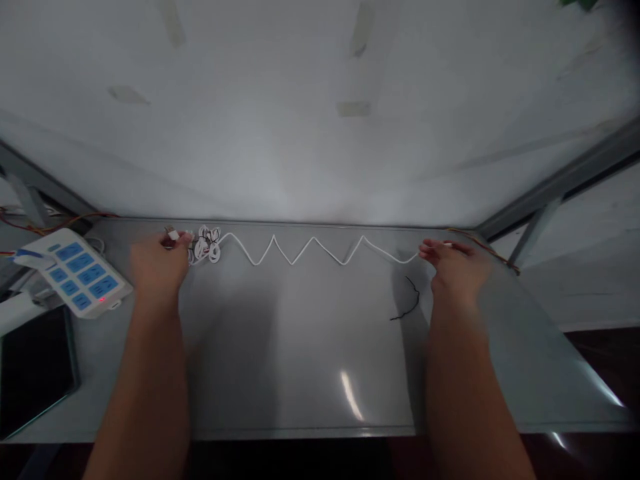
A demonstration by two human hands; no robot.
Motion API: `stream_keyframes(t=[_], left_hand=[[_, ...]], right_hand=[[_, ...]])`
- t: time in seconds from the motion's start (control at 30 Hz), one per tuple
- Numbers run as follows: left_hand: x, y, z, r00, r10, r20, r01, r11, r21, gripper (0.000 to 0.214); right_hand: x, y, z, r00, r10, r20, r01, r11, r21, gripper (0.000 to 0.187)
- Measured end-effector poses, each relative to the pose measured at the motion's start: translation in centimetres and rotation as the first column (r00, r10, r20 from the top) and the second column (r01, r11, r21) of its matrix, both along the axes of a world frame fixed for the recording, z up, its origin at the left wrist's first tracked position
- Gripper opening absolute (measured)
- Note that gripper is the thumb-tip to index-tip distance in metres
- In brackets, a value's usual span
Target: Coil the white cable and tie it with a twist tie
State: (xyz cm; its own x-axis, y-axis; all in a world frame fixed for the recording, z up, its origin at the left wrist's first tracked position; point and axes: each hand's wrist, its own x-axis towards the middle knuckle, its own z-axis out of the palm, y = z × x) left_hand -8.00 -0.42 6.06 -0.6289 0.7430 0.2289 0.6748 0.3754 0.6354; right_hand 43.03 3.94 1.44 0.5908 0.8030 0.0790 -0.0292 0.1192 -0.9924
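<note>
A white USB cable runs across the grey table in zigzag kinks between my two hands. My left hand is closed on the cable's left end, where a USB plug pokes out past the fingers. Right beside those fingers is a coiled part of the cable, a tangled white bundle with dark ties showing in it. On the far right, my right hand pinches the other end, and a small white tip shows between its fingers. A thin black twist tie lies on the table left of my right forearm.
A white power strip with blue sockets and a lit red light stands at the left. In front of it lies a dark-screened tablet. A pale wall panel rises behind the table. Thin coloured wires lie at the back right corner.
</note>
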Motion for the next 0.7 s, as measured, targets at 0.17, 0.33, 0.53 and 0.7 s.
stream_keyframes(t=[0.17, 0.33, 0.53, 0.7], left_hand=[[3.1, -0.2, 0.9, 0.946, -0.133, 0.294, 0.067, 0.972, 0.224, 0.023], [7.8, -0.4, 1.2, 0.903, -0.321, 0.284, 0.244, 0.93, 0.274, 0.029], [12.0, -0.9, -0.7, 0.676, -0.677, 0.29, 0.624, 0.736, 0.262, 0.025], [13.8, -1.3, -2.4, 0.524, -0.813, 0.255, 0.775, 0.579, 0.253, 0.019]], right_hand=[[-2.6, -0.4, 1.5, 0.987, -0.096, -0.13, 0.099, 0.995, 0.023, 0.025], [-8.1, -1.0, 1.6, 0.98, 0.186, 0.069, -0.19, 0.98, 0.056, 0.027], [-14.2, -3.6, 1.2, 0.798, 0.45, 0.4, -0.483, 0.875, -0.021, 0.017], [-15.9, -4.7, 0.9, 0.709, 0.591, 0.384, -0.643, 0.766, 0.007, 0.013]])
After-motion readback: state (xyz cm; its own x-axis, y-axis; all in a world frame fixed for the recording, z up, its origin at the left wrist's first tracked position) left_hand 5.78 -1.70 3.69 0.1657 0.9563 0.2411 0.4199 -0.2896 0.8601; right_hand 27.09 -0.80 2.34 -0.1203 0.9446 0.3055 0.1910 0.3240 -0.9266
